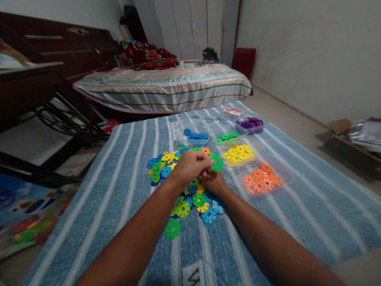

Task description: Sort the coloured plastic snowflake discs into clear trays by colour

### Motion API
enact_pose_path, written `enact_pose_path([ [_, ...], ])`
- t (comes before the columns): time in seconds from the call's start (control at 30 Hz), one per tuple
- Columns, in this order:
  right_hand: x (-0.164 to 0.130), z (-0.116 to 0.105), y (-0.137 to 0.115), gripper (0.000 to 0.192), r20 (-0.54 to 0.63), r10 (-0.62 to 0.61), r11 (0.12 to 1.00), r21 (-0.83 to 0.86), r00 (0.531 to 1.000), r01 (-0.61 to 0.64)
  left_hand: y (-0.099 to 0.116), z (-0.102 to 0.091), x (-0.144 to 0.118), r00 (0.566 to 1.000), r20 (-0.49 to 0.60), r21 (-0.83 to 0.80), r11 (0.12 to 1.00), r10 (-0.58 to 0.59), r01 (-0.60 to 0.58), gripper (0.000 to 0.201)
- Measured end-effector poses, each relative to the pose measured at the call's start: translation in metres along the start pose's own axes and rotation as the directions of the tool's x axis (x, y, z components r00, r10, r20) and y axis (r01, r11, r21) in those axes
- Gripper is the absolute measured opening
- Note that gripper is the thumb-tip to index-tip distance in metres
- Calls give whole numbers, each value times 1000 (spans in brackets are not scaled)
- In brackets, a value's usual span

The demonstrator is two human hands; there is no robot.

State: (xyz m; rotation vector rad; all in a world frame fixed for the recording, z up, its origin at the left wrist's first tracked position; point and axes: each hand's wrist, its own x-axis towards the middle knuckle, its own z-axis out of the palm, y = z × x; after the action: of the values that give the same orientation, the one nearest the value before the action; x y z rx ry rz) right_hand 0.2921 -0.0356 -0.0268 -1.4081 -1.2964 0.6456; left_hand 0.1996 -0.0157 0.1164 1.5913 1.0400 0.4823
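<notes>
My left hand (193, 165) is closed in a pinch above the middle of a pile of notched plastic discs. At its fingertips is a green notched disc (218, 163), with more green just behind it. My right hand (214, 182) sits close below and to the right, fingers curled in against the left; what they hold is hidden. Around and under both hands spreads the mixed pile, including a blue disc (208, 215), a lime disc (182, 208) and yellow ones. A single green disc (173, 229) lies at the pile's near edge.
Right of the pile stand clear trays of sorted discs: orange (262, 179), yellow (239, 154), green (228, 137), blue (197, 136) and purple (251, 123). A red-and-white card (233, 111) lies behind them. All rest on a striped blue cloth (119, 174); a bed (166, 89) stands beyond.
</notes>
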Motion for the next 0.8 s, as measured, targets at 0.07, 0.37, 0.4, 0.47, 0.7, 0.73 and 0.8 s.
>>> enact_pose_path([
  [0.07,0,0,-2,21,-18,-6,1000,-22,1000,6,21,5,21,986,-158,-171,982,47,-75,12],
  [0.37,1,-2,-6,24,11,-51,998,-26,999,51,-21,-17,8,986,-156,193,981,58,-28,17],
  [0.4,1,-2,-6,23,6,-45,999,-27,999,46,-32,-21,1,989,-136,257,966,51,-15,18],
  [0.47,0,-2,-5,22,-10,-33,999,-38,999,32,-51,-25,-12,996,-82,362,932,30,2,20],
  [0.7,-2,-2,-2,25,-16,-41,999,-37,999,40,-80,-14,-56,998,2,633,772,-67,51,11],
  [0.73,-2,-2,-2,25,-19,-37,999,-39,999,37,-79,-12,-60,997,8,657,752,-83,57,10],
  [0.8,-2,-2,-2,26,-19,-34,999,-43,999,34,-75,-8,-67,995,28,699,713,-96,49,10],
])
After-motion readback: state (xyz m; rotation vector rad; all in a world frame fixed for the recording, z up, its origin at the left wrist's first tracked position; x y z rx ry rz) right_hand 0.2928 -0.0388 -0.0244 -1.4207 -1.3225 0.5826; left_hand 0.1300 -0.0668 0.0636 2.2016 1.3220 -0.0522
